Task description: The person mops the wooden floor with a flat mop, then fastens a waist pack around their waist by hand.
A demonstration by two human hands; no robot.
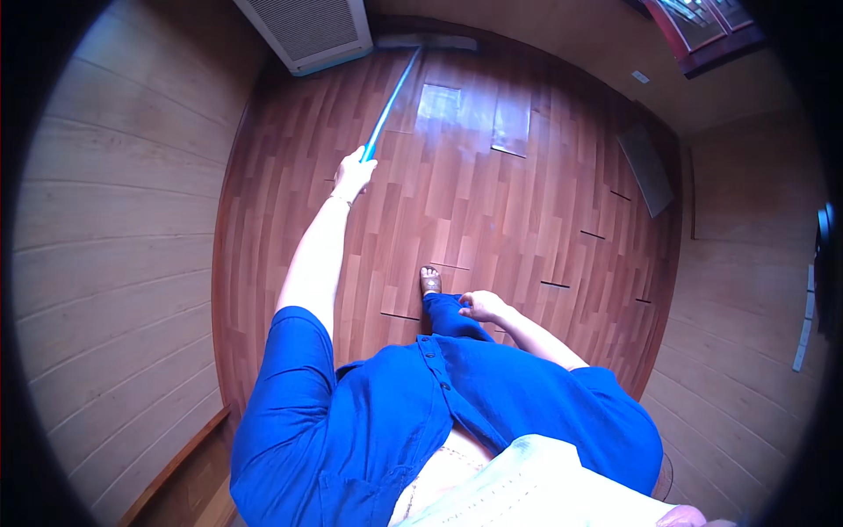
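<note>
My left hand [354, 175] is stretched forward and closed around the blue handle of a flat mop [392, 104]. The handle slants away to the far wall, where a wide, flat grey mop head [448, 41] lies on the floor along the base of the wall. My right hand [482, 306] hangs in front of my blue trouser leg, away from the mop. Its fingers are loosely curled, with nothing seen in them. One sandalled foot [430, 281] stands on the wood-patterned floor [386, 220].
A white appliance with a grille [307, 35] stands at the far left, close to the mop head. Loose or lifted boards [647, 167] lie by the right wall. Dark gaps [555, 284] show between floor planks. Pale panelled walls [123, 220] rise on both sides.
</note>
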